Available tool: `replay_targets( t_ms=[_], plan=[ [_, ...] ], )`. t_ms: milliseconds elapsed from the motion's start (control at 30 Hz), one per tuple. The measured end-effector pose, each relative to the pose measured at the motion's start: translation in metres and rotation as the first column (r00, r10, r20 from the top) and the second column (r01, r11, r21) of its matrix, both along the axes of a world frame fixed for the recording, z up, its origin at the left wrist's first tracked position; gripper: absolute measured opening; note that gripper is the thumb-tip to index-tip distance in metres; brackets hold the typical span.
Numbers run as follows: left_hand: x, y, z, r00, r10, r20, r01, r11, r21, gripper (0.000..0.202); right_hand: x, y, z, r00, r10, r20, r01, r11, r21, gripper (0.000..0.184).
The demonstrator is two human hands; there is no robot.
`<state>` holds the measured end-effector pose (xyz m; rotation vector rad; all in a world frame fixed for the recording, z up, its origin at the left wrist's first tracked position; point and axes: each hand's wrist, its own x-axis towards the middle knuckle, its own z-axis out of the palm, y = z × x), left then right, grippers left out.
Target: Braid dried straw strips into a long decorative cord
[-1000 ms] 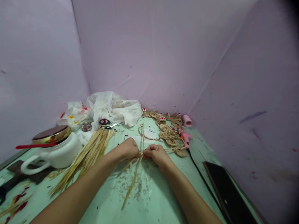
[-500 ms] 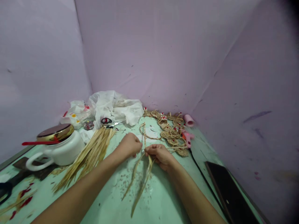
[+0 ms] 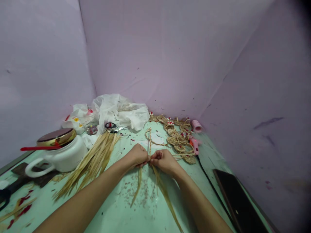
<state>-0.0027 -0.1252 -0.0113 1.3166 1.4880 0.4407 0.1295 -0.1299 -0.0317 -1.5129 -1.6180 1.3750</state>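
Both hands meet at the lower end of a thin twisted straw cord [image 3: 150, 142], which runs away from me over the green table. My left hand [image 3: 140, 155] is closed on a pale fibre strand [image 3: 137, 189] whose tail hangs below the fist. Fingers pinched, my right hand [image 3: 163, 160] grips another strand [image 3: 166, 194] that trails down toward the lower right. The fingertips of the two hands nearly touch, and the join of cord and strands is partly hidden between them.
On the left lie a fibre bundle [image 3: 93, 161], a white mug [image 3: 65, 155] with a lidded jar top, and scissors [image 3: 114, 127]. Plastic bags [image 3: 119, 108] sit behind. To the right are braided straw pieces [image 3: 178, 140], a pink glue gun [image 3: 195, 146], and a dark phone-like slab [image 3: 238, 197].
My left hand has moved right and down to meet my right hand. The loose strand at the right has swung out toward the lower right.
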Motion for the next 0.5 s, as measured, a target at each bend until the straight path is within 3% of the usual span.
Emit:
replay_targets(
  t_ms=[133,333,500],
  plan=[
    [0.001,-0.001,-0.003,0.991,0.017,0.135,-0.033,0.993,0.113,0.009,0.006,0.002,-0.002,0.984,-0.018,0.176,-0.002,0.994,0.111,0.004],
    [0.001,-0.004,0.001,0.965,0.112,0.236,-0.12,0.992,0.023,0.006,0.038,0.003,0.023,0.956,0.132,0.261,-0.134,0.991,-0.013,0.016],
    [0.004,-0.006,-0.003,0.964,0.16,0.213,-0.168,0.986,0.019,0.014,0.063,0.004,0.037,0.901,0.077,0.426,-0.1,0.994,0.031,0.016]
  ],
)
